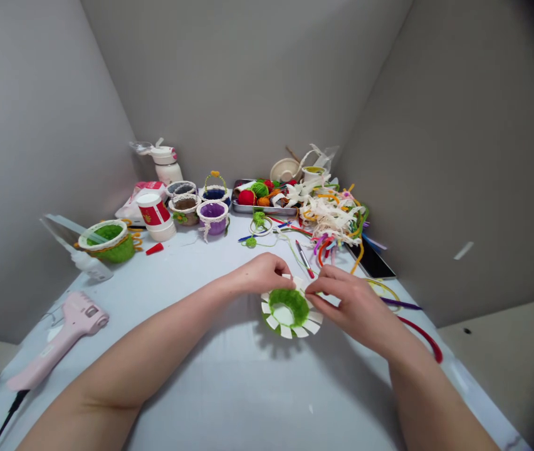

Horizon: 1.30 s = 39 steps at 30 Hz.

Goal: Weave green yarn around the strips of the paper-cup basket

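Observation:
A paper cup [314, 316] with its wall cut into white strips stands in front of me on the table. The strips splay outward like petals, and fuzzy green yarn [301, 305] lines the inside around a white bottom. My left hand [269, 274] grips the far left part of the cup's rim, fingers curled over the strips. At the right side of the rim, my right hand [342, 297] has thumb and forefinger pinched together close to the strips. Whatever lies between those fingertips is too small to make out. A thin green strand runs from beyond toward the right hand.
Left: a pink glue gun [62, 341], a glue bottle [92, 265] and a green basket [111, 250]. Behind: a red-white cup [157, 219], several small yarn baskets [213, 219], a tray of yarn balls [267, 210]. Right: tangled yarn [330, 213], a phone [376, 262], a pen [304, 259].

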{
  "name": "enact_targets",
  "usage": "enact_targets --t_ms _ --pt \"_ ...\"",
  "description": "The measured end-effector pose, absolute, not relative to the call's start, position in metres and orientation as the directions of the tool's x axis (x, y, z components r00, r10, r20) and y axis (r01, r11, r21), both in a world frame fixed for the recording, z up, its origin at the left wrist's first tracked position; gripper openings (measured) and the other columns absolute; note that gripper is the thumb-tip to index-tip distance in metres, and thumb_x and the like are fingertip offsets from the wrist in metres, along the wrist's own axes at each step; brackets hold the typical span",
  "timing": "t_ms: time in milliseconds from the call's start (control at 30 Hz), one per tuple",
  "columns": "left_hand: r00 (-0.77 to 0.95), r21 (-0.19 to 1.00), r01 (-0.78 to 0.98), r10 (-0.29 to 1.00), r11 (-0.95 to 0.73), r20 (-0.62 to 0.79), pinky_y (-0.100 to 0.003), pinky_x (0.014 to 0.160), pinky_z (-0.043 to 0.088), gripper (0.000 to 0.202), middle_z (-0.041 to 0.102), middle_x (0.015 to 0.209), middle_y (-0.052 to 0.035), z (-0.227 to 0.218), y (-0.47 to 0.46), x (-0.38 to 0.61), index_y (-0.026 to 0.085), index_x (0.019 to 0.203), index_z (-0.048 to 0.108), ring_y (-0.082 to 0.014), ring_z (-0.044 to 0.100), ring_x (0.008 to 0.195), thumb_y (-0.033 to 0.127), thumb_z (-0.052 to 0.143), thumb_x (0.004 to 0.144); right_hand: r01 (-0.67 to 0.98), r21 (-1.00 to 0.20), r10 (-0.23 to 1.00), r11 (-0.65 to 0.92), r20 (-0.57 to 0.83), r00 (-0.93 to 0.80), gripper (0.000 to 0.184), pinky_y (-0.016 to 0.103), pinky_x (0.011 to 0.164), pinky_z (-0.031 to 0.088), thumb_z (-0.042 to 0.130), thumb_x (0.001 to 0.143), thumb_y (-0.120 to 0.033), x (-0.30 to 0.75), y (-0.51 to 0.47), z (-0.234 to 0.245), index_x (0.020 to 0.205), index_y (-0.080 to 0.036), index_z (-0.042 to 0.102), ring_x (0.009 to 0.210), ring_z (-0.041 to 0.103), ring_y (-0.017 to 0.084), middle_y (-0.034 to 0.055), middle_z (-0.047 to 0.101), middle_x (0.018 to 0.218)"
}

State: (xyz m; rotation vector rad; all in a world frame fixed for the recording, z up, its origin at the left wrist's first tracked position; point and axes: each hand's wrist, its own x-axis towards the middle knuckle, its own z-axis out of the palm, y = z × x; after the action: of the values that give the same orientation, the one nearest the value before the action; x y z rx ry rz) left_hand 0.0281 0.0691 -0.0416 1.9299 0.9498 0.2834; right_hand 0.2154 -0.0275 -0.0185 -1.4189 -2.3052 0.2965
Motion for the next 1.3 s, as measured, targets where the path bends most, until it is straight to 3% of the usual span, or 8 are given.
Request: enact_targets --t_ms 300,467,633,867,1033,1200,1300 --pt "0.704 0.813 0.493 0.692 -0.310 -0.163 -0.020 0.057 0.040 0.022 0.062 0.071 0.0015 -0.042 0.066 0.028 0.015 0.079 0.067 -0.0114 0.053 0.066 0.030 0.057 0.066 0.877 -0.148 0.887 0.458 0.018 -0.461 0.022 0.029 0.066 0.026 0.058 0.085 -0.017 0.191 -0.026 -0.014 0.066 -0.019 0.069 0.071 0.048 0.013 0.0017 0.052 0.072" --pt "0.754 0.817 0.488 0.621 -0.309 -0.216 -0.020 0.054 0.037 0.028 0.058 0.069 0.0034 -0.036 0.065 0.029 0.016 0.088 0.068 -0.0099 0.048 0.062 0.030 0.057 0.066 0.886 -0.146 0.893 0.441 -0.024 -0.449 0.022 0.029 0.069 0.024 0.057 0.086 -0.017 0.189 -0.025 -0.017 0.068 -0.018 0.069 0.076 0.049 0.014 0.0024 0.054 0.077" --pt "0.755 0.791 0.502 0.623 -0.349 -0.205 -0.020 0.050 0.031 0.022 0.049 0.059 0.0052 -0.035 0.064 0.031 0.014 0.074 0.066 -0.0087 0.041 0.057 0.032 0.060 0.064 0.872 -0.162 0.882 0.463 -0.013 -0.471 0.022 0.030 0.071 0.026 0.057 0.088 -0.019 0.189 -0.030 -0.014 0.070 -0.019 0.069 0.075 0.050 0.014 0.0026 0.055 0.078" --pt "0.695 0.746 0.555 0.698 -0.369 -0.171 -0.021 0.055 0.036 0.026 0.061 0.070 0.0023 -0.037 0.063 0.031 0.015 0.081 0.069 -0.0118 0.051 0.065 0.033 0.063 0.063 0.847 -0.271 0.888 0.457 0.079 -0.454 0.014 0.029 0.069 0.032 0.054 0.091 -0.025 0.215 -0.038 -0.009 0.088 -0.023 0.068 0.076 0.054 0.016 0.0023 0.059 0.082" --pt "0.689 0.757 0.552 0.703 -0.349 -0.178 -0.021 0.056 0.037 0.024 0.061 0.069 0.0024 -0.038 0.063 0.031 0.015 0.078 0.068 -0.0115 0.051 0.064 0.033 0.064 0.063 0.847 -0.350 0.917 0.400 0.153 -0.369 0.017 0.028 0.066 0.035 0.049 0.092 -0.026 0.235 -0.026 -0.015 0.088 -0.022 0.064 0.075 0.054 0.016 0.0035 0.061 0.082" --pt "0.694 0.772 0.540 0.697 -0.335 -0.183 -0.021 0.055 0.037 0.023 0.060 0.067 0.0025 -0.040 0.063 0.030 0.015 0.077 0.068 -0.0111 0.051 0.063 0.032 0.064 0.063 0.792 -0.499 0.933 0.352 0.120 -0.339 0.019 0.027 0.067 0.040 0.049 0.091 -0.028 0.241 -0.010 -0.022 0.085 -0.019 0.065 0.075 0.055 0.016 0.0045 0.061 0.082" --pt "0.685 0.768 0.547 0.706 -0.332 -0.182 -0.021 0.055 0.037 0.022 0.061 0.069 0.0018 -0.041 0.063 0.030 0.015 0.077 0.068 -0.0113 0.051 0.064 0.031 0.064 0.063 0.772 -0.567 0.935 0.288 -0.010 -0.356 0.018 0.025 0.063 0.040 0.050 0.087 -0.028 0.244 -0.004 -0.029 0.081 -0.018 0.065 0.071 0.055 0.015 0.0033 0.062 0.078"
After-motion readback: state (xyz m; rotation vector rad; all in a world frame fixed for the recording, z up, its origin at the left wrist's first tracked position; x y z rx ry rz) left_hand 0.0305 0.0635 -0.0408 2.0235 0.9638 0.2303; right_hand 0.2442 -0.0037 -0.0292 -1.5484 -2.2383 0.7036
